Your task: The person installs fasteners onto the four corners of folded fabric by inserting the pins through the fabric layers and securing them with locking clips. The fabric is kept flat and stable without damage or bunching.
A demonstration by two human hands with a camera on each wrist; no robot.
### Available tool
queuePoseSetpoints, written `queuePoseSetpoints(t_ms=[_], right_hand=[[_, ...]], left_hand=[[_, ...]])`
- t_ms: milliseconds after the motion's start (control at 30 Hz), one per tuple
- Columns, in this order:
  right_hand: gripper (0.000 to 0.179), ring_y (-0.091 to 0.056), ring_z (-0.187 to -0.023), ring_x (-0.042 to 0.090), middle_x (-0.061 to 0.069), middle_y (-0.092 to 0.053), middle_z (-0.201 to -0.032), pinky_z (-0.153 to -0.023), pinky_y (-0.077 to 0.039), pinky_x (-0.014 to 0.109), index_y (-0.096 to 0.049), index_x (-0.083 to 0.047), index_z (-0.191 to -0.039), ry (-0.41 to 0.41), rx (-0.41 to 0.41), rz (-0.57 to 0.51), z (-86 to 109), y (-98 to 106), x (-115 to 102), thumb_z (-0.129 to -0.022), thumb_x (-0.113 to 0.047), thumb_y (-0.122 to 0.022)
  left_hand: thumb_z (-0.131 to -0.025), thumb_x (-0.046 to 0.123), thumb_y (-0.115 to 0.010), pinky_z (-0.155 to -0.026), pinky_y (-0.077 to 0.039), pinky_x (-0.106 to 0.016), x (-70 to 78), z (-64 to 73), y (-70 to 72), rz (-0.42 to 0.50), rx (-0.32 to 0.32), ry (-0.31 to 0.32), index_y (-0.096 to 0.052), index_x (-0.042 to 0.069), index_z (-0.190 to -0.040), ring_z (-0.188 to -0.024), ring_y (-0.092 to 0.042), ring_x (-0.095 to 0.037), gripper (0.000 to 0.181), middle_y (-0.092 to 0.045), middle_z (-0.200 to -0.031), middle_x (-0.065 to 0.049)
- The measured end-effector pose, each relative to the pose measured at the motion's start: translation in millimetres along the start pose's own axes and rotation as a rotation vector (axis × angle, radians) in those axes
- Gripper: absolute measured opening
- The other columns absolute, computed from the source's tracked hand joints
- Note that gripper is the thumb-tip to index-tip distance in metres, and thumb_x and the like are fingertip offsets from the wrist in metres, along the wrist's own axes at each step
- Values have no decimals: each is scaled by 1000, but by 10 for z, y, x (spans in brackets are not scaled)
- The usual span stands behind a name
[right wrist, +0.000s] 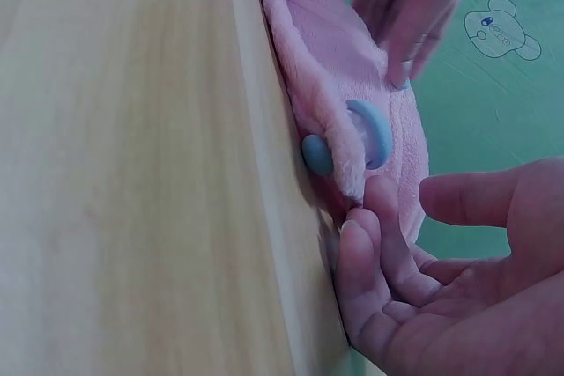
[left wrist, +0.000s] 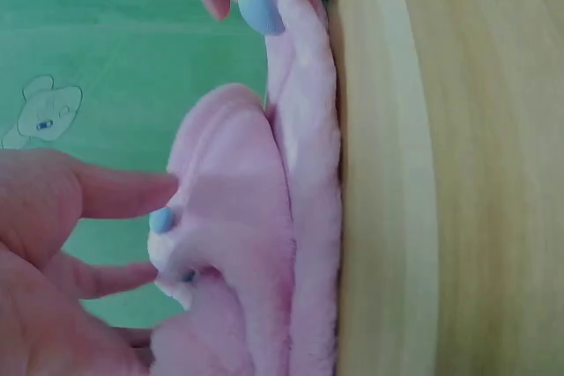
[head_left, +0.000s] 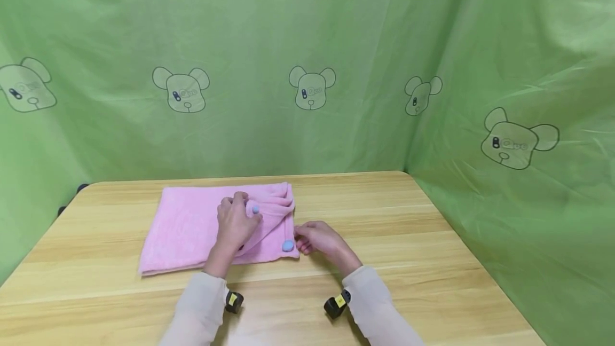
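Note:
A folded pink plush cloth (head_left: 187,223) lies on the table, its right end partly gathered and turned over. A blue mushroom-shaped fastener (head_left: 288,245) sits at its near right corner, and blue parts show on both faces of the cloth (right wrist: 368,134). A smaller blue knob (head_left: 255,209) stands on the turned-over part. My left hand (head_left: 235,223) is over the cloth, thumb and fingers spread on either side of that knob (left wrist: 161,219). At the near right corner, my right hand (head_left: 319,239) touches the cloth's edge with bent fingertips (right wrist: 357,239), its thumb held apart.
The wooden table (head_left: 384,218) extends to the right and front of the cloth. Green curtains (head_left: 250,25) printed with bear heads hang behind and at both sides. Black wrist cameras (head_left: 234,301) are fixed at both sleeves.

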State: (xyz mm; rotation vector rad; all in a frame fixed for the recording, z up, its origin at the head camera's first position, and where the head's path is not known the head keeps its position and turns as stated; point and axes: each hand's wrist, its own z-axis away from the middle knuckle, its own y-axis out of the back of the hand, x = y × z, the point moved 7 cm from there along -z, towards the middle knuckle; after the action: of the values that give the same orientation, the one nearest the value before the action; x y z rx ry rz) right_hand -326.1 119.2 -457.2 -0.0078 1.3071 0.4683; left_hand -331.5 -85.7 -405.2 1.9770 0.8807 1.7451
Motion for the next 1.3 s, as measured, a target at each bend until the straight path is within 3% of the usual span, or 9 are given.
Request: queuePoseSetpoints(t_ms=[133,267,600,733,900,1100,1300], right_hand=[[30,-57,-70,13,5,-62,-80,-66,-53,23,-64,10,-110,-5,10,1,-4,-6,1,-104,-16,-50],[29,-57,-69,13,5,-62,-80,-65,-54,23,-64,10,-108,-9,18,0,6,-6,-9,-104,-15,-50],[25,-60,-73,15,7,-65,-83,-70,-57,26,-62,8,-107,-21,65,-46,-17,17,-8,-103,-14,-53],[25,-62,-74,15,10,-67,-86,-72,-58,28,-61,11,-110,14,82,-70,-4,19,-35,-101,-12,-54],[31,-65,-75,14,13,-70,-92,-75,-60,30,-62,11,-118,54,72,-92,18,2,-95,-102,-15,-55],[33,-63,-76,15,11,-67,-92,-73,-57,27,-63,8,-117,52,36,-105,29,-27,-118,-102,-20,-57],[38,-66,-78,17,9,-69,-92,-74,-58,29,-60,8,-118,45,-6,-92,31,-54,-114,-96,-22,-67]], left_hand=[[-85,15,-76,-112,-33,-63,-86,-24,-16,2,-41,56,-32,-4,-151,-131,-40,-53,82,-44,-138,-38],[-87,20,-74,-114,-27,-67,-180,-54,-27,2,-65,101,-21,-5,-155,-133,-40,-57,90,-43,-141,-41],[-87,18,-73,-116,-33,-62,-283,-96,-62,86,-139,118,-24,-7,-154,-136,-44,-54,87,-45,-145,-39],[-85,16,-76,-115,-37,-57,-258,-78,-101,111,-214,109,-41,-6,-148,-134,-49,-49,75,-51,-144,-33],[-79,13,-78,-106,-46,-55,-147,-23,-144,108,-287,83,-59,2,-134,-119,-61,-40,59,-64,-130,-23],[-75,6,-81,-91,-54,-45,19,61,-216,110,-383,62,-58,9,-123,-102,-63,-29,53,-65,-116,-15],[-85,18,-78,-68,-50,-30,140,138,-250,167,-476,29,-59,7,-110,-76,-59,-20,33,-63,-91,-8]])
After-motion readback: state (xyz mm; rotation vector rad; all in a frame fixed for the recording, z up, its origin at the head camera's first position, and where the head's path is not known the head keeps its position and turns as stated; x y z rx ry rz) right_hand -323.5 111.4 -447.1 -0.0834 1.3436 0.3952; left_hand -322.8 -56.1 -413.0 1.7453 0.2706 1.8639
